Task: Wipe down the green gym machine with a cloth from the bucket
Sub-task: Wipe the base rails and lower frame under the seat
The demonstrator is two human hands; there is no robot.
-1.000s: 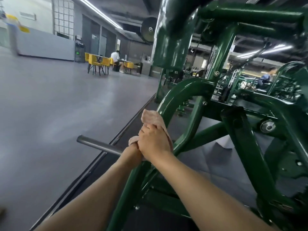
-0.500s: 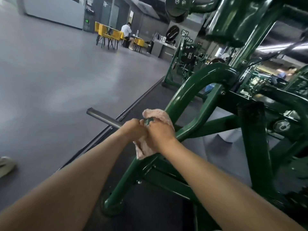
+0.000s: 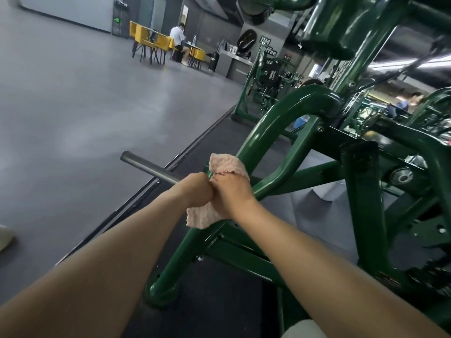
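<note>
The pink cloth (image 3: 225,164) is wrapped round a slanting green tube (image 3: 266,132) of the gym machine (image 3: 361,215). One bunched end sticks up past the knuckles and a loose flap hangs out below them. The tube's long axis runs from its foot on the floor mat, low and near on the left, up and away to the right, where it bends over into the rest of the frame. The coming stroke has to follow that line, so I judge it can only slide up toward the bend or down toward the foot.

Both hands are closed round the cloth and the tube together. The left hand (image 3: 195,189) and right hand (image 3: 233,195) touch knuckle to knuckle, about midway along the tube. The right hand sits a little further up the slope and covers more of the cloth. Both forearms reach forward nearly straight and meet at the grip.

A bare steel bar (image 3: 146,164) juts out to the left just behind the left hand. The bucket is not in view.
</note>
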